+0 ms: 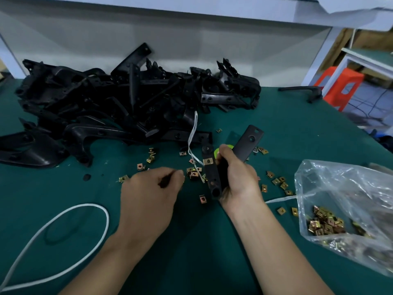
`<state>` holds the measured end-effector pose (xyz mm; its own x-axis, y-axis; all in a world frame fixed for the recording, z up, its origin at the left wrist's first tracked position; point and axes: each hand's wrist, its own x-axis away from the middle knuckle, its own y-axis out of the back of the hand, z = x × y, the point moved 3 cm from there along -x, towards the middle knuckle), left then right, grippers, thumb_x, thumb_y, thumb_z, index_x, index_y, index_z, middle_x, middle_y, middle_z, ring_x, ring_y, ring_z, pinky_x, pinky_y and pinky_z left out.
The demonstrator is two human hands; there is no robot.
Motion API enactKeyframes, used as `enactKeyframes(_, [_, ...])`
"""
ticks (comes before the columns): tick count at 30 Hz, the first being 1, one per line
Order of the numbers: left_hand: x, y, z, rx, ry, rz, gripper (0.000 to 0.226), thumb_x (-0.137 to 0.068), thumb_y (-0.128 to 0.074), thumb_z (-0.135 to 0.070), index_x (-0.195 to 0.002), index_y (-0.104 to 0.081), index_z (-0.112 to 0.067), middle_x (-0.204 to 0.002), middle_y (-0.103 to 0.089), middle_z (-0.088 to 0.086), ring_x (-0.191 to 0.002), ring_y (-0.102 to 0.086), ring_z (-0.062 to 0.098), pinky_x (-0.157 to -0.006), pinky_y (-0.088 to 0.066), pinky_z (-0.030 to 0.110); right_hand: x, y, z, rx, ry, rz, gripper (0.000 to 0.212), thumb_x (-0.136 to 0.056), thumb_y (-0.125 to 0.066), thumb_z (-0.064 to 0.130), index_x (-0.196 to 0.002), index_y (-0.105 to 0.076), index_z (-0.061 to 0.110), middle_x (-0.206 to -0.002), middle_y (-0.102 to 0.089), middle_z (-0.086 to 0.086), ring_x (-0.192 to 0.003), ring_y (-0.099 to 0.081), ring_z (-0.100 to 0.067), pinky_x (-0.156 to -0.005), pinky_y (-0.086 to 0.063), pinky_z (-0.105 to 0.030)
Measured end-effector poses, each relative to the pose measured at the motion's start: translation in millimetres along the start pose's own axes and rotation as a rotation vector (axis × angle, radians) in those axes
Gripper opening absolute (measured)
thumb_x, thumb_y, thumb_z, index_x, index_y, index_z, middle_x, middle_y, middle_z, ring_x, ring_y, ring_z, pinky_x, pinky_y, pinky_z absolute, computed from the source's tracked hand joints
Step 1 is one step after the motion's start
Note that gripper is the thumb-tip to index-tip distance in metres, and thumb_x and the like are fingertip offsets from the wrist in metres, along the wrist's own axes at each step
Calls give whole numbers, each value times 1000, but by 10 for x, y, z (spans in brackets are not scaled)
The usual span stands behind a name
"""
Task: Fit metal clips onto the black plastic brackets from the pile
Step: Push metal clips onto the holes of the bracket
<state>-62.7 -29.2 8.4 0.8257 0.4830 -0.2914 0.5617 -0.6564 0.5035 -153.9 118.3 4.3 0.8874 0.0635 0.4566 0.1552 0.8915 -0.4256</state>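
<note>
Far left and centre: I count a pile of black brackets (119, 107) blocking the whole back of the green table (212, 241), with no way through it. Centre: scattered metal clips (192, 173) litter the mat, tangled with a thin white string (192, 143), so I find only narrow gaps there. Near left: a white cord (63, 211) loops across the approach. Right: a clear plastic bag (348, 209) of clips closes that side. Far right: one loose black part (302, 90), open mat around it. Near centre, between my forearms, I see bare mat, free passage.
</note>
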Motion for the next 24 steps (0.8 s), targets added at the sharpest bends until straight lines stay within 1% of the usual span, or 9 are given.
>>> enactKeyframes(2, [-10,9,-15,42,32,5,14,-86,-70,-36,-72,-73,-37,-59,-68,-15,-58,-67,10,-56,-50,20,-5,-4,9,-4,1,6,19,-89,-76,28,-82,-63,15,-60,-63,1,-46,-61,-16,-45,-50,-26])
enactKeyframes(4, [-15,-6,-18,49,36,36,26,-81,-80,-23,-67,-73,-44,-66,-69,-28,-67,-68,-5,-61,-46,4,-16,-7,3,2,0,10,20,-89,-75,27,-78,-62,16,-59,-62,1,-46,-60,-16,-45,-51,-26])
enactKeyframes(6, [-20,-38,-1,70,55,92,37,-75,-85,-11,-70,-73,-45,-70,-70,-32,-72,-66,-13,-65,-43,-2,-24,-7,1,5,-1,22,22,-89,-75,28,-76,-62,17,-59,-61,2,-46,-59,-16,-46,-51,-27])
enactKeyframes(8, [-21,-50,16,112,74,109,45,-74,-85,-4,-78,-72,-48,-75,-71,-33,-76,-66,-15,-69,-42,-5,-30,-3,-1,3,-2,33,23,-89,-75,27,-74,-62,17,-59,-60,2,-46,-58,-15,-46,-51,-27])
enactKeyframes(11, [-36,-44,28,119,75,127,50,-79,-81,-3,-88,-70,-51,-80,-69,-38,-83,-64,-19,-73,-40,-6,-25,-14,-7,7,1,45,24,-89,-75,27,-73,-61,17,-59,-60,2,-47,-58,-15,-47,-51,-28])
enactKeyframes(17, [-34,-27,-7,93,25,135,41,-87,-75,-9,-89,-69,-49,-83,-69,-40,-86,-63,-19,-72,-38,-5,-24,-40,-24,23,14,57,23,-89,-75,25,-73,-61,17,-57,-59,3,-46,-58,-14,-45,-49,-25])
enactKeyframes(19, [-27,-45,-25,105,23,160,42,-83,-79,-9,-85,-70,-50,-81,-70,-37,-83,-65,-17,-73,-41,-4,-26,-40,-29,34,22,55,24,-89,-74,26,-71,-61,18,-56,-59,3,-45,-57,-13,-43,-47,-24])
enactKeyframes(21, [-19,-63,-39,132,45,185,45,-77,-84,-7,-78,-71,-49,-77,-71,-34,-79,-67,-16,-71,-42,-3,-28,-38,-32,40,27,56,25,-89,-74,26,-70,-61,19,-56,-59,4,-44,-56,-13,-42,-46,-24])
enactKeyframes(24, [-26,-52,-59,156,60,177,41,-70,-87,-3,-74,-74,-41,-71,-71,-30,-73,-67,-14,-65,-43,-3,-27,-36,-30,45,34,57,25,-89,-75,27,-69,-62,18,-56,-59,3,-45,-56,-14,-43,-48,-25])
